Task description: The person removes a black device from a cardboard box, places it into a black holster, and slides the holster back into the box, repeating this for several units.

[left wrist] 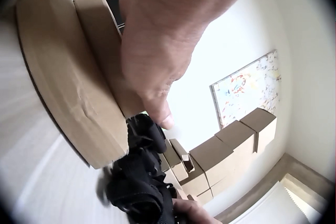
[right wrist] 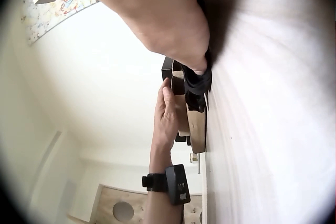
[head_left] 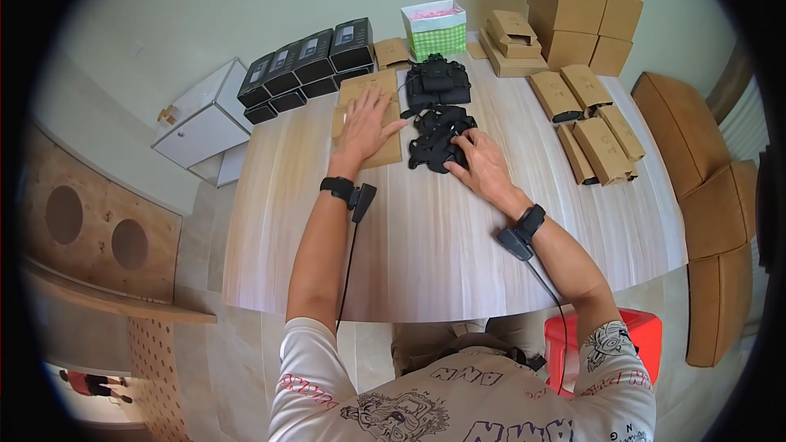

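My left hand lies with straight fingers on flat brown cardboard boxes left of the table's middle. In the left wrist view, two of these boxes show side by side under the hand. Just right of them is a loose tangle of black straps. My right hand pinches the near right side of this tangle between thumb and fingers. The right wrist view shows black strap material at its fingertips. Behind the tangle sits a second, more neatly stacked black pile.
Black boxes are stacked at the back left. A green checked gift bag stands at the back. Several small brown boxes lie at right, with large cartons behind. Brown chairs border the right edge; a red stool is below.
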Demonstrator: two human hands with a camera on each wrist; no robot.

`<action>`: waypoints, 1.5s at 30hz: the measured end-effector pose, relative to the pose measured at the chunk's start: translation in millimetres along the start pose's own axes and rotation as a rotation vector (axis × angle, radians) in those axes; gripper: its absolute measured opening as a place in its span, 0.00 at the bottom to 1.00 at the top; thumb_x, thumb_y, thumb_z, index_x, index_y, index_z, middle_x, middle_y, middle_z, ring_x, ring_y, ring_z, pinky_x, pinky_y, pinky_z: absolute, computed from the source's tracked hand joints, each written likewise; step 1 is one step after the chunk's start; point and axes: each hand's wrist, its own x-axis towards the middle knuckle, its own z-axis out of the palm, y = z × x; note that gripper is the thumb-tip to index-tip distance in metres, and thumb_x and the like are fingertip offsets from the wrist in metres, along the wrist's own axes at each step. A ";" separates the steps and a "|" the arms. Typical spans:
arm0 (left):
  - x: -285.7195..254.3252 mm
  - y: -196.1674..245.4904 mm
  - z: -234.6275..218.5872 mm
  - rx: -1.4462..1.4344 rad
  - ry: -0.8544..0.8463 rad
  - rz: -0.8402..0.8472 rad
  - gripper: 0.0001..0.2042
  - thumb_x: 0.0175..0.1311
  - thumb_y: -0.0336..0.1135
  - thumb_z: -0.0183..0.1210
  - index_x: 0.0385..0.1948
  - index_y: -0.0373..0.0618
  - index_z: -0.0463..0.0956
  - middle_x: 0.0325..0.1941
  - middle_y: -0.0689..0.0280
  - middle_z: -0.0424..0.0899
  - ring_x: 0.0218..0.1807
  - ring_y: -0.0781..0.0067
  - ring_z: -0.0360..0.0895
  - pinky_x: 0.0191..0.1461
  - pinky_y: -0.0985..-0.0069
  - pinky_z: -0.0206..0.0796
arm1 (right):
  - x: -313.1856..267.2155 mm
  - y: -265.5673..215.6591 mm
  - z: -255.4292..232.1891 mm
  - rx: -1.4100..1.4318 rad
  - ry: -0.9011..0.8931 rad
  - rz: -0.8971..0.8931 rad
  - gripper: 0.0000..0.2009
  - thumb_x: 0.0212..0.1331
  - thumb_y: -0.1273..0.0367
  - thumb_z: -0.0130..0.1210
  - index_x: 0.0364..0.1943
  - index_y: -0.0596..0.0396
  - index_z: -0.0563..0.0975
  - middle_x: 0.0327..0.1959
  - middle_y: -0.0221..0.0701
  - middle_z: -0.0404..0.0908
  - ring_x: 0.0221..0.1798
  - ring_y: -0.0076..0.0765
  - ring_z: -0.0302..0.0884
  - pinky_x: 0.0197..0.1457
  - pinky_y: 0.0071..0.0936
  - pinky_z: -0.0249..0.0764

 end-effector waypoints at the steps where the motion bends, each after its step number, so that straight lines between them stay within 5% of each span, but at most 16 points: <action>1: 6.3 3.9 2.3 0.003 -0.015 0.030 0.38 0.73 0.65 0.58 0.74 0.44 0.70 0.82 0.48 0.64 0.84 0.43 0.57 0.84 0.44 0.48 | -0.5 0.2 0.1 -0.001 0.013 -0.012 0.27 0.57 0.61 0.74 0.57 0.62 0.82 0.55 0.44 0.79 0.61 0.53 0.77 0.65 0.46 0.74; 6: 20.8 10.6 12.5 0.076 -0.137 0.017 0.39 0.73 0.67 0.56 0.74 0.46 0.71 0.83 0.50 0.64 0.84 0.43 0.56 0.84 0.44 0.48 | -2.2 -0.9 -0.5 -0.001 0.025 -0.020 0.27 0.57 0.61 0.75 0.57 0.61 0.82 0.54 0.43 0.79 0.60 0.53 0.77 0.64 0.45 0.74; 12: 9.0 30.1 -5.9 -0.029 -0.008 0.027 0.37 0.73 0.64 0.58 0.72 0.43 0.73 0.82 0.49 0.65 0.83 0.42 0.58 0.84 0.46 0.50 | 4.4 -0.8 3.8 -0.015 0.037 0.002 0.25 0.56 0.61 0.75 0.56 0.59 0.83 0.52 0.42 0.80 0.58 0.52 0.77 0.61 0.45 0.74; 15: -13.4 60.3 -22.6 -0.248 0.149 0.066 0.31 0.69 0.50 0.68 0.67 0.39 0.76 0.79 0.47 0.70 0.79 0.40 0.65 0.80 0.51 0.56 | 8.2 7.3 9.9 -0.023 0.086 0.011 0.25 0.55 0.61 0.75 0.55 0.58 0.83 0.51 0.42 0.80 0.57 0.52 0.78 0.59 0.45 0.75; 20: -53.0 110.5 -46.6 -0.439 0.020 0.064 0.23 0.68 0.39 0.69 0.61 0.38 0.80 0.64 0.49 0.84 0.64 0.44 0.80 0.69 0.58 0.70 | 6.4 17.5 3.9 -0.006 0.273 -0.054 0.27 0.56 0.59 0.75 0.57 0.57 0.81 0.59 0.48 0.79 0.63 0.59 0.77 0.66 0.50 0.74; 24: -85.7 129.7 -54.8 -0.565 -0.056 0.048 0.17 0.68 0.32 0.68 0.55 0.35 0.83 0.50 0.51 0.90 0.51 0.47 0.86 0.57 0.65 0.78 | 7.8 24.7 -63.6 -0.045 0.238 0.019 0.27 0.57 0.59 0.73 0.58 0.57 0.80 0.64 0.52 0.77 0.66 0.61 0.76 0.69 0.51 0.73; 31: -109.6 132.4 -36.2 -0.658 -0.088 -0.025 0.15 0.68 0.29 0.68 0.54 0.36 0.83 0.45 0.53 0.89 0.46 0.55 0.87 0.53 0.67 0.78 | -69.5 100.1 -197.5 -0.462 0.304 0.336 0.30 0.60 0.51 0.71 0.58 0.59 0.81 0.58 0.50 0.82 0.63 0.58 0.78 0.64 0.52 0.75; 33: -108.3 131.5 -30.2 -0.747 -0.066 -0.030 0.14 0.68 0.28 0.68 0.53 0.36 0.83 0.43 0.53 0.89 0.44 0.57 0.87 0.51 0.68 0.78 | -87.9 103.7 -206.7 -0.575 0.141 0.564 0.34 0.59 0.47 0.71 0.59 0.60 0.81 0.54 0.49 0.83 0.60 0.57 0.80 0.61 0.50 0.76; 45: -110.4 126.4 -26.7 -0.736 -0.089 -0.027 0.13 0.68 0.27 0.67 0.52 0.36 0.83 0.42 0.54 0.89 0.43 0.58 0.87 0.50 0.68 0.78 | -108.8 111.3 -187.4 -0.508 0.248 0.513 0.35 0.57 0.46 0.73 0.59 0.60 0.81 0.54 0.49 0.82 0.59 0.56 0.79 0.60 0.51 0.74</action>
